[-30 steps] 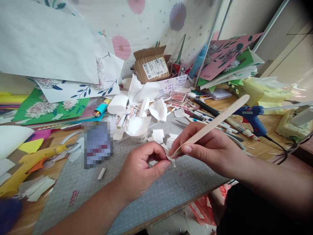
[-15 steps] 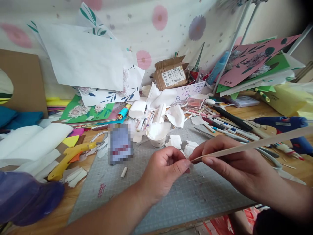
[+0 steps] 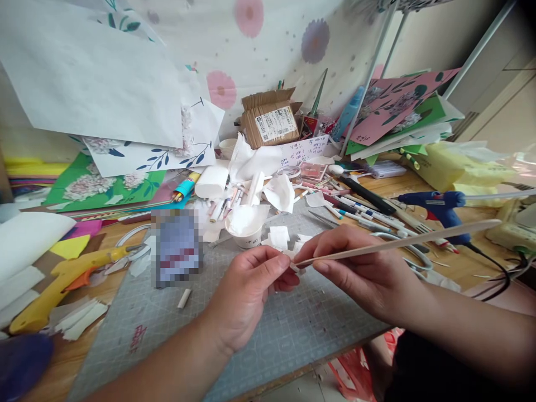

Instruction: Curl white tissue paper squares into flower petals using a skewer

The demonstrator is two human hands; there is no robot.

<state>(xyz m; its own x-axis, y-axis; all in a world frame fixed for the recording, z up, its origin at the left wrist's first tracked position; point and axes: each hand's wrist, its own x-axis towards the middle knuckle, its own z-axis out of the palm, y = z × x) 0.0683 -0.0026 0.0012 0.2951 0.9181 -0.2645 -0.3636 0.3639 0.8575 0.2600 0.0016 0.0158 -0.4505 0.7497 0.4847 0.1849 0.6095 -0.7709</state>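
Observation:
A long, thin, pale flat stick [image 3: 419,239] slants up to the right, pinched near its lower end between the thumb and fingers of my right hand [image 3: 364,273]. Right beside it, my left hand [image 3: 247,290] is closed in a pinch at the stick's tip. A small whitish scrap shows between the two hands; whether my left fingers hold it or the tip itself is hidden. Both hands are above the grey cutting mat [image 3: 167,346]. Just beyond them stands a paper cup [image 3: 248,240] with white stuff in it, and small white paper pieces [image 3: 278,237] lie beside the cup.
A yellow glue gun [image 3: 62,279] lies on the left and a blue glue gun [image 3: 444,206] with a cord on the right. Pens [image 3: 364,212] and scissors crowd the right side. A cardboard box [image 3: 272,123] stands at the back. A short white roll [image 3: 183,298] rests on the mat.
The view has swung to the right, so the scene and both hands sit further left. The stick lies at a slightly flatter slant, still in my right hand, with the hands close together.

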